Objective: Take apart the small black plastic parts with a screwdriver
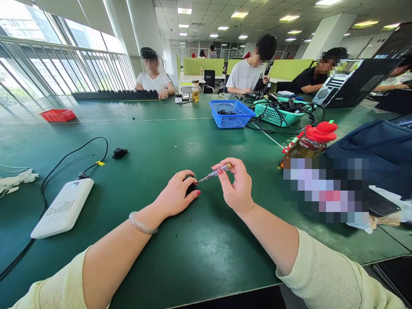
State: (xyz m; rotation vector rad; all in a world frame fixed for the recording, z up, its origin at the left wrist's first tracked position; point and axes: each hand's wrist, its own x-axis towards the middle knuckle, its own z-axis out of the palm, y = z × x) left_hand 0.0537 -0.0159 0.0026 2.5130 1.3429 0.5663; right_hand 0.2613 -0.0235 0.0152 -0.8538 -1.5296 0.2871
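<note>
My right hand point(237, 184) is closed around the handle of a small screwdriver point(215, 172) with a clear shaft and a brownish end cap. The screwdriver slants down to the left, and its tip meets a small black part point(192, 187) on the green table. My left hand point(175, 193) is closed on that black part, fingers at its far side and thumb at its near side. Most of the part is hidden under the fingers, so its kind cannot be made out. Another small black piece point(119, 153) lies farther off, beyond my left hand.
A white power bank point(64, 208) with a black cable lies at left. A red tray point(58, 115), a blue basket point(231, 115) and a teal basket point(280, 112) of cables stand farther back. At right are a red-lidded bottle point(309, 143) and dark bag point(373, 154). Several people sit opposite.
</note>
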